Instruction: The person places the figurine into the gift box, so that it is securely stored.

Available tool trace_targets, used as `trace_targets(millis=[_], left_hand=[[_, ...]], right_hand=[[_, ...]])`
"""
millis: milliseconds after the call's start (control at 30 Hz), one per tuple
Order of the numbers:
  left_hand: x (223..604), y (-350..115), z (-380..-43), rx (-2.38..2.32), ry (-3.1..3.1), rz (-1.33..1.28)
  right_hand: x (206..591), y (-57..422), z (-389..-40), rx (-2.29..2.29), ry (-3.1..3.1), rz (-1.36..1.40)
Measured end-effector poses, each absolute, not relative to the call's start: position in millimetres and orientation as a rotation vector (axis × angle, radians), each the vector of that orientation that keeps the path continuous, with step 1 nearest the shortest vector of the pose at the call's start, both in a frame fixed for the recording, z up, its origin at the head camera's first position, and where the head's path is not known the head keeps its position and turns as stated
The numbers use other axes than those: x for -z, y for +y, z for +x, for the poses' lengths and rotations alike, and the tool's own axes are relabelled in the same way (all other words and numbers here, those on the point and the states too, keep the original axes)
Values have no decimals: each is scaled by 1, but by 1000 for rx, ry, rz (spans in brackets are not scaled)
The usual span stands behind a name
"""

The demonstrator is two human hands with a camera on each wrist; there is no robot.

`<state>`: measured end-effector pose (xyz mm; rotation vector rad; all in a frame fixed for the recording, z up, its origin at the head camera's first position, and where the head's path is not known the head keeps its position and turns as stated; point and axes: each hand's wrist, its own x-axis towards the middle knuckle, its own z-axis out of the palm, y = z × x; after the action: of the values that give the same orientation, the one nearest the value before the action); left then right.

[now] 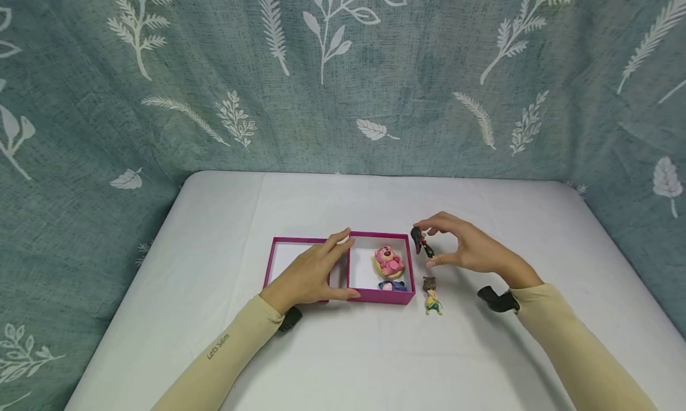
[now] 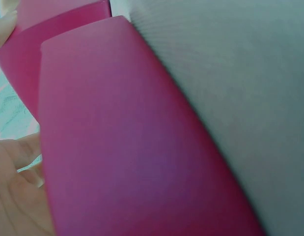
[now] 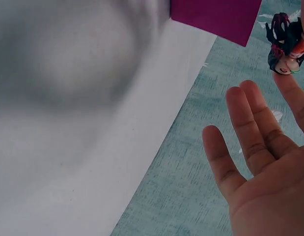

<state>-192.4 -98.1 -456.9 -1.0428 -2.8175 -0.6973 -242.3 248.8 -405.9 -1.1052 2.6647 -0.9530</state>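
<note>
The box [image 1: 383, 297] looks smooth, the held figurine [image 3: 288, 42] glossy plastic.

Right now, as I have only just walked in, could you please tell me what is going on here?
A person's left hand holds the left end of a magenta-edged box, while the right hand pinches a dark-haired figure just outside its right wall. A pink bear figure and a dark blue figure are inside. A brown-haired figure lies on the white table nearby, and a second magenta-edged piece sits to the left, partly hidden by the left hand.
</note>
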Motion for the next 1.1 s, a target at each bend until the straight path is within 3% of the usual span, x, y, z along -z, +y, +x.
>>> trace_targets(millis=[500,1100], left_hand=[[457,-99,-193,717,-2823,-1047],[458,-99,-193,676,-2798,-1049]], right_hand=[[405,215,-236,990,2530,-1225],[418,182,-235,871,2648,-1178]])
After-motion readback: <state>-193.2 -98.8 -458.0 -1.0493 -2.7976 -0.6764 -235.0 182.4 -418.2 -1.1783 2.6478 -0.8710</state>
